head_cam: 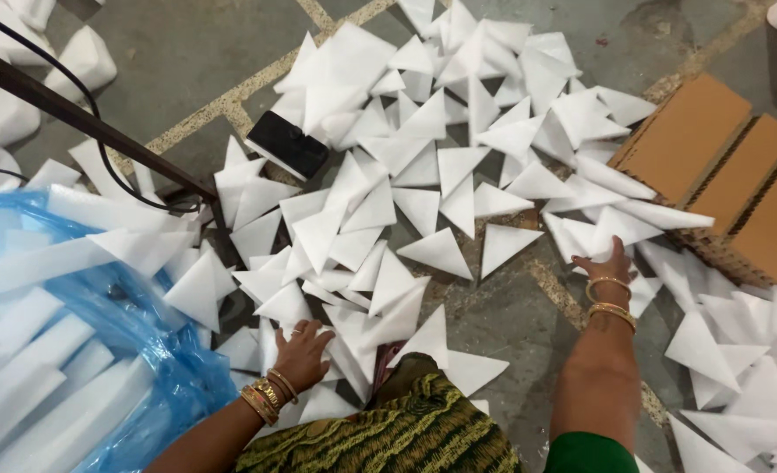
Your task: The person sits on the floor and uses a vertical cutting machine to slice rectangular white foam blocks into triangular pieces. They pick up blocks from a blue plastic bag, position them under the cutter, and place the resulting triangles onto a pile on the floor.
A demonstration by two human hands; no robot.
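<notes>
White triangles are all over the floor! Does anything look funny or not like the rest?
One thing stands out: a black-topped block lies among the white foam triangles, the only dark piece in the scatter. The triangles lie loose, not stacked.

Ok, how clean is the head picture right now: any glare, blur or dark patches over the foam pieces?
Head view: even, soft light, only faint shadows under the white foam triangles; the whitest pieces near the top wash out slightly; both hands, left and right, look sharp, no motion blur; the blue plastic bag shows mild sheen; edges bend slightly from the wide lens.
</notes>
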